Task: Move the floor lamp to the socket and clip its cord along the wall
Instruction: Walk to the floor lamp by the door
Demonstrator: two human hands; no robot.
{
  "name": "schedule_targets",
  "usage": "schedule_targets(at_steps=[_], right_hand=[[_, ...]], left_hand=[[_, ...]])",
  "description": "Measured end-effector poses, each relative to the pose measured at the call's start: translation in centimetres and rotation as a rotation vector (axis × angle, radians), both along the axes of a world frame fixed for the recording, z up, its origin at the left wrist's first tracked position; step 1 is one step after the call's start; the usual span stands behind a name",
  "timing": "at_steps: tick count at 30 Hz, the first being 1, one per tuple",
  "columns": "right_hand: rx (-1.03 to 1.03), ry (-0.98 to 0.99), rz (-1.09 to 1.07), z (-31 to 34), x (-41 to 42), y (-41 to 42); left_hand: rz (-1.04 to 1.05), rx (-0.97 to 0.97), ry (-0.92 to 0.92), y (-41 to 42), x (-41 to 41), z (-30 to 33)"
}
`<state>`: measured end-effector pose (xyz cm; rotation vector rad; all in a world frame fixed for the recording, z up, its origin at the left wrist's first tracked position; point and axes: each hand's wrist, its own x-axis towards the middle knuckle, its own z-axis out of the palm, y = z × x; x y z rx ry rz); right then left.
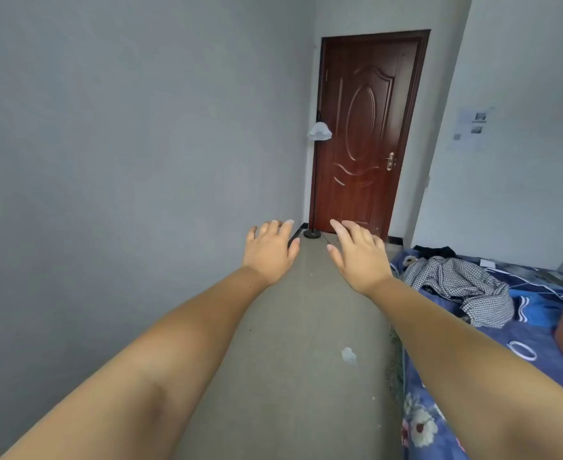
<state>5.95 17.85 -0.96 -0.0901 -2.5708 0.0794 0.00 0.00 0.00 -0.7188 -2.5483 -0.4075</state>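
No grip on anything yet: the left hand (271, 249) and right hand (356, 254) are both held out ahead, palms down, fingers spread apart and empty.

From the head view, the lamp (316, 167) stands at about twelve o'clock, well beyond the hands, in the far corner where the left wall (124, 144) meets the door (366, 127). Its round dark base (312, 233) sits on the floor (293, 327) just past the fingertips as seen from here, though really well apart from them. A thin dark pole rises to a pale, frilled, bell-shaped shade (320, 131) that looks like frosted glass. A faint dark line runs off the base toward one o'clock, likely the cord (326, 240); I can't follow it further. No socket shows, and no clips.

I'd judge this the very start: the walk toward the lamp, nothing moved. The next move calls for closing that gap, then taking the pole with one hand low and one higher so the heavy base lifts without the shade swinging.

The floor is bare, dull grey concrete with a pale scrap (349, 355) lying at five o'clock. The door is glossy reddish-brown wood with carved panels and a brass handle. At three o'clock a bed (525, 313) in blue flowered cloth carries a crumpled checked garment (459, 287). The walls are matte, plain grey-white.
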Motion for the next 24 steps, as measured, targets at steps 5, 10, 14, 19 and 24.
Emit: schedule_targets(at_steps=[5,10,14,19,24], right_hand=[[-0.030,-0.131,-0.033,-2.2,-0.2,-0.6],[-0.068,-0.229,-0.074,-5.4,-0.7,-0.8],[-0.094,-0.293,-0.090,-8.4,-1.3,-0.6],[-0.110,-0.409,-0.101,-12.0,-3.2,1.5],[-0.112,-0.446,-0.103,-13.7,-7.6,6.1]], left_hand=[[-0.023,-0.025,-0.063,-0.2,-0.5,-2.6],[-0.045,-0.078,-0.123,-0.1,-1.5,-6.1],[-0.062,-0.106,-0.219,0.3,-2.3,-9.1],[-0.072,-0.162,-0.298,2.6,-4.5,-12.2],[-0.093,-0.198,-0.363,6.9,-9.0,-14.0]])
